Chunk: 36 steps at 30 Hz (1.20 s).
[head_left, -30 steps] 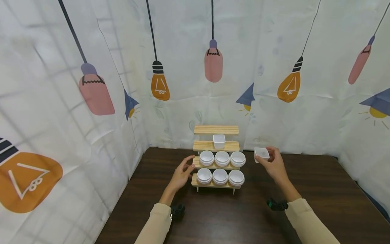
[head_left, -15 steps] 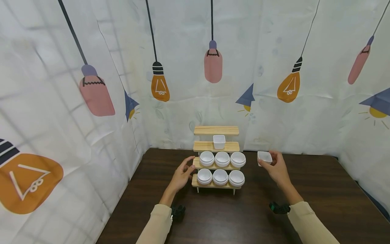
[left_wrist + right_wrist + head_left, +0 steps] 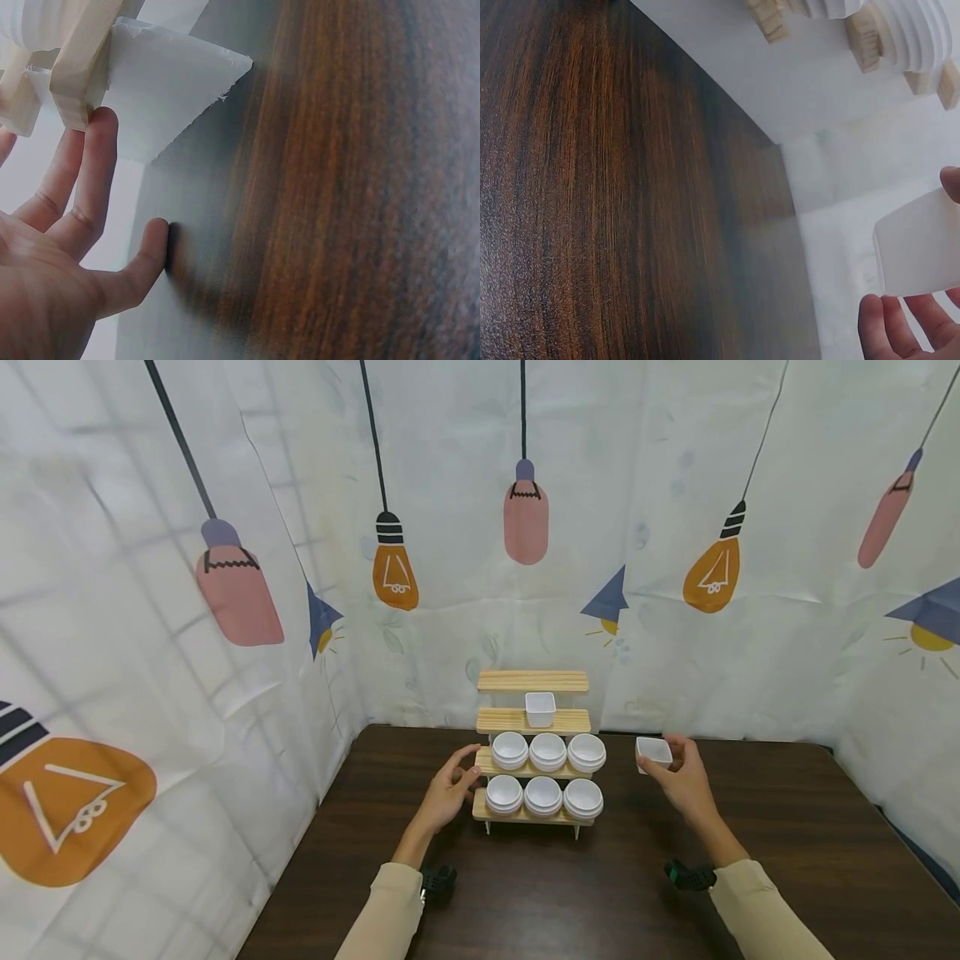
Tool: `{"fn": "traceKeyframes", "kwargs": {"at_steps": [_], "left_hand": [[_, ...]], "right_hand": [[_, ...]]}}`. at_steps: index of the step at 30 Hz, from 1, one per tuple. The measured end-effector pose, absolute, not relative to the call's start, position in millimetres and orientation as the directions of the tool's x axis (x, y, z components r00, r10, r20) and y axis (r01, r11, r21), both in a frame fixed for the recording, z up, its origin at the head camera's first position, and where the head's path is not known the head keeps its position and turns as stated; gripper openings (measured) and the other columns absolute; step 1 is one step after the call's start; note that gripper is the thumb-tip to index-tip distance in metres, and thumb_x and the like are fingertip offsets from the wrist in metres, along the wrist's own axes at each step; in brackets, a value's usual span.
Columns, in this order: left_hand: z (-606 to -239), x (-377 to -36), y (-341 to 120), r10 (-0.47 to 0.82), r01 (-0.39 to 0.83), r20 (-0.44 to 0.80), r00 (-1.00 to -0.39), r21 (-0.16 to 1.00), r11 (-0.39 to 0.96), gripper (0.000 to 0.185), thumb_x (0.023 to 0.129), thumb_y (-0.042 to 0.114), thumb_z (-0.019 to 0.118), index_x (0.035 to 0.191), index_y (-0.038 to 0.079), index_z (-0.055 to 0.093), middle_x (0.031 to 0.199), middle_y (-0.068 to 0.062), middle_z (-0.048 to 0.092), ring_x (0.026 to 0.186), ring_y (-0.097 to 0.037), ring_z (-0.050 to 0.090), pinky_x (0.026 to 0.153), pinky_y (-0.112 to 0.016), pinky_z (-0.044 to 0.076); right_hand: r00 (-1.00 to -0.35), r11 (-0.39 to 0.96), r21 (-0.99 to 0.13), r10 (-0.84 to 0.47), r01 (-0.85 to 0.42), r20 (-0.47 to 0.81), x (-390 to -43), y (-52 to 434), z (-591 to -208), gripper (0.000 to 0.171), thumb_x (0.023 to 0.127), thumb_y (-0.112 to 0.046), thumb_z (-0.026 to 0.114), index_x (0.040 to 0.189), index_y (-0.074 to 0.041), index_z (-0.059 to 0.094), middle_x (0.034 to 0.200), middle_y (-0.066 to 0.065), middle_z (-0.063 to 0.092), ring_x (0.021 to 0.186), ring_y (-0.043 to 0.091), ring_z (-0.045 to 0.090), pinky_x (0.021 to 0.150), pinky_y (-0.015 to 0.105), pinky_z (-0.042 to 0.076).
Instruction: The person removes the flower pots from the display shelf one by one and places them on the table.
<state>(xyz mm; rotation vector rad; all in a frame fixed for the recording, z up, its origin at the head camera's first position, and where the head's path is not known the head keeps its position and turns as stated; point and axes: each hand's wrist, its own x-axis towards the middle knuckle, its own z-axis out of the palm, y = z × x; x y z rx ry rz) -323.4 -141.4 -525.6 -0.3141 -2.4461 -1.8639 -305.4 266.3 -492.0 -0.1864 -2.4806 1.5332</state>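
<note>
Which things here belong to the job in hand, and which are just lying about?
Likely part of the job:
square white dish, held by the right hand
tiered wooden stand, touched by the left hand
second square dish and round bowls, on it

Just around:
dark table
patterned backdrop
wrist devices

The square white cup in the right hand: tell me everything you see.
The square white cup has smooth sides, rounded corners and an open top facing up. It may be plastic or ceramic. No contents show. The right hand grips its sides, holding it right of the wooden tiered stand, apart from it.
</note>
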Motion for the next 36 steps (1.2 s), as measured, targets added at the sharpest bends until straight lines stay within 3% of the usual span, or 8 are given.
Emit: {"fn": "traceKeyframes", "kwargs": {"at_steps": [12, 20, 28, 36], "left_hand": [[-525.1, -322.9, -141.7, 0.133, 0.175, 0.146, -0.980, 0.954, 0.242, 0.046, 0.104, 0.020, 0.061, 0.149, 0.023, 0.052, 0.090, -0.018, 0.069, 0.083, -0.021, 0.066, 0.079, -0.056, 0.060], [-522.9, -321.6, -141.2, 0.155, 0.170, 0.134, -0.979, 0.954, 0.247, 0.047, 0.105, 0.021, 0.059, 0.151, 0.021, 0.049, 0.095, -0.019, 0.071, 0.083, -0.020, 0.069, 0.076, -0.043, 0.062], [-521.0, -319.6, -141.6, 0.165, 0.160, 0.122, -0.979, 0.957, 0.241, 0.046, 0.106, 0.021, 0.057, 0.151, 0.023, 0.049, 0.097, -0.021, 0.071, 0.080, -0.025, 0.070, 0.080, -0.054, 0.060], [-523.0, -320.9, -143.6, 0.172, 0.160, 0.121, -0.978, 0.960, 0.231, 0.048, 0.106, 0.023, 0.057, 0.153, 0.021, 0.048, 0.097, -0.022, 0.070, 0.081, -0.027, 0.070, 0.079, -0.052, 0.061]], "right_hand": [[-0.970, 0.459, -0.889, 0.216, 0.000, 0.111, -310.4, 268.6, -496.1, 0.077, 0.094, -0.034, 0.075, 0.150, -0.003, 0.033, 0.137, 0.024, 0.049, 0.106, 0.027, 0.052, 0.071, 0.020, 0.046], [-0.974, 0.464, -0.886, 0.206, 0.009, 0.098, -317.7, 271.6, -500.7, 0.079, 0.094, -0.033, 0.075, 0.152, -0.001, 0.031, 0.138, 0.025, 0.048, 0.109, 0.029, 0.052, 0.072, 0.019, 0.046], [-0.977, 0.473, -0.881, 0.195, 0.015, 0.088, -323.6, 273.5, -503.6, 0.081, 0.094, -0.034, 0.074, 0.153, 0.001, 0.030, 0.140, 0.027, 0.046, 0.115, 0.035, 0.052, 0.074, 0.020, 0.045], [-0.978, 0.475, -0.880, 0.194, 0.026, 0.075, -331.0, 273.1, -509.0, 0.083, 0.093, -0.035, 0.076, 0.151, 0.003, 0.030, 0.142, 0.030, 0.046, 0.114, 0.037, 0.053, 0.073, 0.020, 0.045]]}}
